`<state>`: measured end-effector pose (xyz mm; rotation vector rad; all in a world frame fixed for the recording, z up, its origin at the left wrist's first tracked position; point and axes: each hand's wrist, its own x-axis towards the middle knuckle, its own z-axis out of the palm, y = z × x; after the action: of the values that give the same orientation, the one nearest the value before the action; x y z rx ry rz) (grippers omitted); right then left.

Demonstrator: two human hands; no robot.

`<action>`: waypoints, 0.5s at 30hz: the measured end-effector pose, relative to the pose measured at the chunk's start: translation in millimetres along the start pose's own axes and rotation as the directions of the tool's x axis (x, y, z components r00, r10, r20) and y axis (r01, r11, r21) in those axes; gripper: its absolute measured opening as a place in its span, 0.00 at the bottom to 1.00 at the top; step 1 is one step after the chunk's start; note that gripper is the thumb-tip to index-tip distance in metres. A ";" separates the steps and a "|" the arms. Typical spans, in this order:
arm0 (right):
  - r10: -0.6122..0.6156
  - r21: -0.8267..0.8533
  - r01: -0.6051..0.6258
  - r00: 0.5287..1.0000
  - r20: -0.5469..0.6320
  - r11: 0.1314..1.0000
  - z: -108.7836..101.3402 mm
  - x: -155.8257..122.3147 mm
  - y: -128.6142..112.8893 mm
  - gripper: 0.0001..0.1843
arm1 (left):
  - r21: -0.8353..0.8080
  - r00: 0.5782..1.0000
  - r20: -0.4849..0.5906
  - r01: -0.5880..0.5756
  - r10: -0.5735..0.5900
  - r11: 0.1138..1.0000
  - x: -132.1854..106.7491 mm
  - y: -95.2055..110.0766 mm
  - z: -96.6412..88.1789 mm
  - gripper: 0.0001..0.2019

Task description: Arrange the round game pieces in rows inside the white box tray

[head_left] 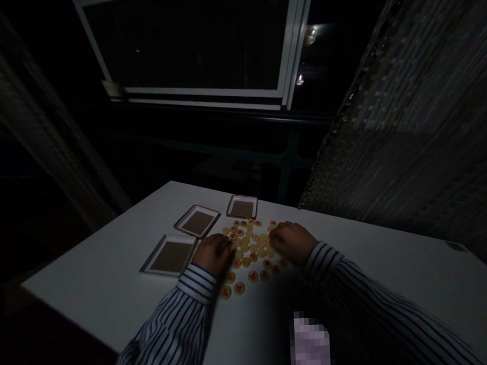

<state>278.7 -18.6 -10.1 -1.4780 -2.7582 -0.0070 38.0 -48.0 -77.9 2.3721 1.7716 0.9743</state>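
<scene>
Round wooden Chinese chess pieces (245, 248) lie spread in a loose cluster on the white table. Many in the middle show plain pale faces; others around the edge carry red or dark characters. At the cluster's left side rests my left hand (213, 254), fingers bent and thumb apart, its tips among the pieces. From the right, my right hand (294, 241) reaches in with curved fingers, the tips touching or just over the outer pieces. I see no piece lifted in either hand, though the fingertips are partly hidden in the dim light.
Three shallow open boxes stand on the white table (109, 258): a near-left box (170, 255), a middle box (197, 221) and a far box (242, 207). A window frame (207, 92) is beyond the table. Beaded string curtains (386, 117) hang at both sides.
</scene>
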 end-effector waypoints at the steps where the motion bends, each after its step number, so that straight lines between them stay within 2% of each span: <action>1: 0.007 0.004 -0.007 1.000 -0.007 1.000 2.3 7.3 -1.6 0.16 | 0.015 1.000 0.007 0.015 -0.015 1.000 5.5 -1.0 1.5 0.13; 7: 0.021 0.062 -0.020 1.000 -0.011 0.998 15.1 47.4 -6.4 0.19 | 0.085 1.000 0.015 0.007 -0.008 0.996 35.4 -6.3 15.9 0.12; 15: 0.061 0.098 -0.061 0.998 -0.004 0.993 36.6 86.0 -4.8 0.19 | 0.035 0.989 0.137 0.047 -0.051 0.998 63.1 -15.1 35.3 0.13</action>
<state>226.8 50.7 -45.6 -1.5333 -2.6643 0.1221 52.3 24.3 -82.9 2.3389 1.7979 0.7621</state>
